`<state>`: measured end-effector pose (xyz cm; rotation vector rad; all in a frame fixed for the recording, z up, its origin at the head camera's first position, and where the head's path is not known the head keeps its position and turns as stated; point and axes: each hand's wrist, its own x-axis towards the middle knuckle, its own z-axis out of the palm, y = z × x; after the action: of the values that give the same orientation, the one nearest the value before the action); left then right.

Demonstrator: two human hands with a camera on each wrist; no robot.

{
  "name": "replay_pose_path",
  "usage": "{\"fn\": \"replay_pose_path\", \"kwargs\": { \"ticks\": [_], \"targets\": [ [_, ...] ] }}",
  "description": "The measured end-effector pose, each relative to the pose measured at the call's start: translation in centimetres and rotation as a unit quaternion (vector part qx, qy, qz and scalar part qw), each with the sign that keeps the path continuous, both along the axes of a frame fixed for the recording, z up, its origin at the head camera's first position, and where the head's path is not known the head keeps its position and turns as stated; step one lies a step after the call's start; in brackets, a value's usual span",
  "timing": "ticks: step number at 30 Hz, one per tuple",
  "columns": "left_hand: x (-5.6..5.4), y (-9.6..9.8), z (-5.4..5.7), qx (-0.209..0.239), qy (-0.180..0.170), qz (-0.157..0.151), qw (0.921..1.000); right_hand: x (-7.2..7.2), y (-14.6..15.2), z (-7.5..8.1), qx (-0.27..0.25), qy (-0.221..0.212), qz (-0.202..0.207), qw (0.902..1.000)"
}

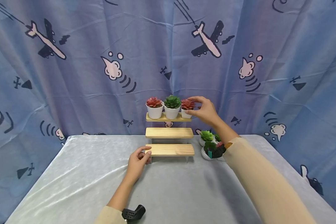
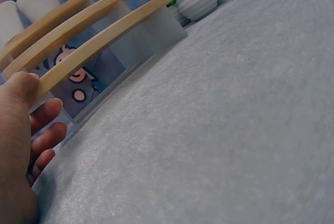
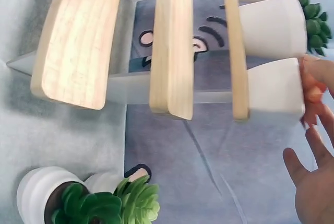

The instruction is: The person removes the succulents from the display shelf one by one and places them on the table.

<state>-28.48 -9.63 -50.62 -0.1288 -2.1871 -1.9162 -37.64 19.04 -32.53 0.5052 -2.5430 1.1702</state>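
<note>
A three-tier wooden display stand (image 1: 169, 133) with clear side supports stands on the cloth-covered table. My left hand (image 1: 137, 161) holds the left end of its lowest shelf (image 2: 104, 38), thumb on top and fingers below. On the top shelf sit three white pots: a red succulent (image 1: 154, 107) at left, a green succulent (image 1: 172, 105) in the middle and another red succulent (image 1: 187, 104) at right. My right hand (image 1: 205, 110) has thumb and index finger about that right one. Its square pot (image 3: 274, 91) rests upright on the shelf; the other fingers are spread apart from it.
Several potted succulents (image 1: 206, 136) cluster on the table right of the stand, partly hidden by my right forearm in the head view. A blue curtain (image 1: 84, 77) with airplane prints hangs behind the table. Pale cloth (image 1: 86, 174) covers the tabletop.
</note>
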Motion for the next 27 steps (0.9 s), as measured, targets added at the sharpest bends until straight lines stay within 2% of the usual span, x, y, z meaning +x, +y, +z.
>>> {"fn": "replay_pose_path", "kwargs": {
  "ticks": [6,17,27],
  "targets": [
    [0.1,0.5,-0.1,0.008,0.008,-0.012,0.9999,-0.6,-0.1,-0.6,0.009,-0.008,-0.023,0.9997],
    [0.2,0.6,0.0,0.007,0.007,-0.011,0.9999,-0.1,-0.1,-0.9,0.005,-0.002,-0.037,0.9993],
    [0.0,-0.2,-0.1,0.001,0.007,-0.005,1.0000,1.7,1.0,-0.3,-0.034,0.011,-0.022,0.9991]
  ]
}}
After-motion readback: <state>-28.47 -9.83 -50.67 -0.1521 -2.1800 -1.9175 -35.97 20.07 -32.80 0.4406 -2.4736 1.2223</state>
